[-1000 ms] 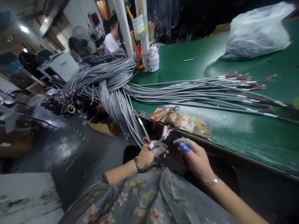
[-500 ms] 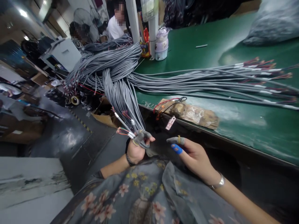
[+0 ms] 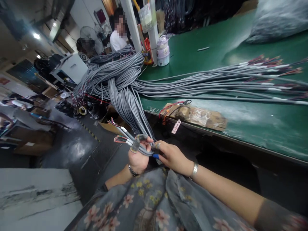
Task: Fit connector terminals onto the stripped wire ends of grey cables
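Note:
My left hand, with grey covers on its fingers, is closed around a few grey cables. Their stripped ends, with white sleeves and thin coloured wires, stick out to the left. Close beside it, my right hand pinches the same cables between a grey-covered finger and a blue-wrapped thumb. A thick bundle of grey cables hangs over the table edge down to my hands.
On the green table more grey cables stretch right. A worn wooden block with a pink tag lies at the edge. Behind stand a lilac container and a plastic bag. A person sits beyond.
My right hand has moved left from apart and now grips the cables beside my left hand. The cable ends in my left hand have shifted slightly left, and the camera view has tilted.

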A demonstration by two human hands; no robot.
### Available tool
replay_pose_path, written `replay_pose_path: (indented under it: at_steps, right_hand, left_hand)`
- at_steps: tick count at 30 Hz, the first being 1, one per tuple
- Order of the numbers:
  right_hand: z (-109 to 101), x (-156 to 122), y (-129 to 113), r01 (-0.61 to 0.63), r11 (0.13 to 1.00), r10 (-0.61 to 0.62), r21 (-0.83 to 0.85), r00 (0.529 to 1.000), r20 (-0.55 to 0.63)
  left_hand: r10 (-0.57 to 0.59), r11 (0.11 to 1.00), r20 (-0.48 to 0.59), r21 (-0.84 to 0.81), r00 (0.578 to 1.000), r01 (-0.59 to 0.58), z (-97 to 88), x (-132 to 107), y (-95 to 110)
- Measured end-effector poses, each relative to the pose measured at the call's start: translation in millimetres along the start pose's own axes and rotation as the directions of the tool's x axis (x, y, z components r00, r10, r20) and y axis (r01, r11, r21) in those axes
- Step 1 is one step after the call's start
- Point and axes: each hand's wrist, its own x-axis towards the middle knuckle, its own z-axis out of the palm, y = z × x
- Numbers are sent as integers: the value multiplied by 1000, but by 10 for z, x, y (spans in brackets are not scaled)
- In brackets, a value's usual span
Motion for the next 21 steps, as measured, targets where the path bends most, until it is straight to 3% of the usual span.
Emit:
replay_pose_path:
  at_steps: [11,16,21]
  right_hand:
    - [105,-39,193,107,994,-107,-7,994,28]
    - [201,-50,312,79,996,-78,-52,997,20]
    - [95,-66,239,85,995,-82,-46,995,48]
  left_hand:
    - [7,994,-80,106,997,1,-6,36,-122]
    - [19,992,-119,124,993,-5,22,39,-212]
    - [-34,980,-27,194,999,39,44,40,-145]
